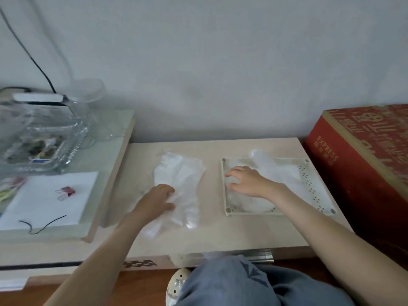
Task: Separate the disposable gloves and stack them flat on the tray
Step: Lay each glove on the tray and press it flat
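On the pale desk (pixel 220 235), your left hand (pixel 157 198) rests on the clear plastic glove pile (pixel 181 173), grip indiscernible; your right hand (pixel 245 180) presses, fingers loose, a translucent glove (pixel 284 173) in the cream perforated tray (pixel 313 191); bare desk separates pile and tray.

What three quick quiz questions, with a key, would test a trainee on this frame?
1. Where does the right hand rest? A in the tray; B on the floor; C on the wall.
2. True or false: the left hand touches the loose gloves left of the tray.
3. Fill in: the box right of the tray is ____.
Key: 1 A; 2 true; 3 red.
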Demonstrator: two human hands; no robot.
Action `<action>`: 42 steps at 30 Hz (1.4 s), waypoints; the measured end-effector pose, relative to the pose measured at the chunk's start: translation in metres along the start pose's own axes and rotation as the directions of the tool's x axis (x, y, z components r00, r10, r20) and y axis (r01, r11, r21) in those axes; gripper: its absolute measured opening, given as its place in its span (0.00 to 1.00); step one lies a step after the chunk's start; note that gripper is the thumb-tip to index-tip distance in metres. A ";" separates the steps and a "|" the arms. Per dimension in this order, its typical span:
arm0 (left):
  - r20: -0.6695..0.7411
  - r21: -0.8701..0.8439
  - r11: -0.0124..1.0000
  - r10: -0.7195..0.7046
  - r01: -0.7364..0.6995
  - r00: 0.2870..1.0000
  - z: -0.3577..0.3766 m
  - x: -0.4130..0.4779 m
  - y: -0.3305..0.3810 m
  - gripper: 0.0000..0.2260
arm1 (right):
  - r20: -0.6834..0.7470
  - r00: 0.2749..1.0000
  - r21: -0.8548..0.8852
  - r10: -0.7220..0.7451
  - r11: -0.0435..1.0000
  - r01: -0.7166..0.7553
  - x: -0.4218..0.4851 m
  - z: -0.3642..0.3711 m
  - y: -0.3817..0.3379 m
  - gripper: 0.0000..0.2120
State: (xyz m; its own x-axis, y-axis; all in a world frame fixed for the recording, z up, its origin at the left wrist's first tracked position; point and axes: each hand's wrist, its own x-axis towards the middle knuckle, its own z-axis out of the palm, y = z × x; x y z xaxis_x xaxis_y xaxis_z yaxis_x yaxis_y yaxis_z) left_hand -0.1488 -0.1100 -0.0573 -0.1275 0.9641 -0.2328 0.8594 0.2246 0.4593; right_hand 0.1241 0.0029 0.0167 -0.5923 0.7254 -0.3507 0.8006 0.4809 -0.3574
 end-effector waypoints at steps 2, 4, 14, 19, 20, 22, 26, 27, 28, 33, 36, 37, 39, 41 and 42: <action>-0.052 -0.038 0.999 -0.016 0.014 0.999 0.001 0.002 -0.002 0.12 | 0.015 1.000 0.007 -0.004 1.000 0.004 0.001 0.002 -0.007 0.21; -0.111 -0.025 0.999 -0.032 0.029 0.993 0.001 0.003 -0.001 0.05 | 0.039 0.999 0.010 0.000 1.000 0.000 0.001 0.004 -0.011 0.20; -0.448 -0.127 0.964 0.153 -0.232 0.881 -0.024 -0.004 0.058 0.04 | 0.087 0.992 0.702 0.088 0.702 -0.124 0.008 0.003 -0.032 0.21; -0.471 -0.052 0.863 0.423 -0.503 0.774 -0.027 -0.003 0.104 0.04 | 0.108 0.993 0.967 0.051 0.226 -0.116 0.008 -0.010 -0.042 0.20; -0.450 -0.035 0.835 0.477 -0.549 0.755 -0.026 -0.002 0.110 0.05 | 0.100 0.994 0.984 0.050 0.146 -0.106 0.008 -0.014 -0.040 0.19; -0.403 0.022 0.776 0.584 -0.631 0.704 -0.022 0.000 0.120 0.09 | 0.098 0.993 0.993 0.070 0.066 -0.102 0.006 -0.020 -0.036 0.15; -0.318 0.120 0.679 0.717 -0.724 0.620 -0.013 0.007 0.130 0.06 | 0.061 0.994 0.982 0.093 0.171 -0.076 0.001 -0.025 -0.021 0.10; -0.295 0.134 0.664 0.736 -0.736 0.610 -0.010 0.009 0.133 0.07 | 0.050 0.993 0.981 0.109 0.181 -0.069 -0.001 -0.025 -0.017 0.08; -0.275 0.144 0.656 0.746 -0.741 0.606 -0.008 0.011 0.134 0.07 | 0.029 0.992 0.980 0.126 0.191 -0.053 0.000 -0.023 -0.011 0.12; -0.284 -0.202 0.784 0.527 -0.587 0.801 -0.005 0.005 0.149 0.10 | -0.054 0.984 0.982 0.172 0.187 0.021 -0.001 -0.021 0.009 0.17; -0.474 -0.558 0.692 0.187 -0.457 0.861 -0.006 0.009 0.158 0.14 | -0.067 0.986 0.994 0.154 0.095 0.053 -0.005 -0.024 0.022 0.14; -0.485 -0.633 0.660 0.070 -0.405 0.872 -0.008 0.015 0.158 0.16 | -0.060 0.986 0.997 0.157 0.052 0.053 -0.006 -0.025 0.026 0.13; -0.377 -0.745 0.617 -0.077 -0.253 0.923 -0.012 0.028 0.158 0.21 | -0.052 0.988 0.999 0.149 0.000 0.052 -0.011 -0.025 0.035 0.12; -0.200 -0.810 0.575 -0.087 -0.115 0.976 -0.014 0.040 0.157 0.21 | -0.036 0.990 0.999 0.133 -0.035 0.041 -0.014 -0.026 0.044 0.12; -0.120 -0.834 0.547 -0.056 -0.070 0.991 -0.014 0.045 0.158 0.18 | -0.029 0.991 0.998 0.130 -0.051 0.036 -0.016 -0.026 0.047 0.12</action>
State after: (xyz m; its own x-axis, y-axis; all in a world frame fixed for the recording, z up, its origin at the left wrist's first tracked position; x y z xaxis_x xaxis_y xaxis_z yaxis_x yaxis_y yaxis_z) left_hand -0.0259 -0.0288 0.0166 -0.2341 0.9601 -0.1532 0.0661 0.1730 0.9827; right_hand 0.1738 0.0269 0.0274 -0.4803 0.7959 -0.3686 -0.1531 -0.4899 -0.8583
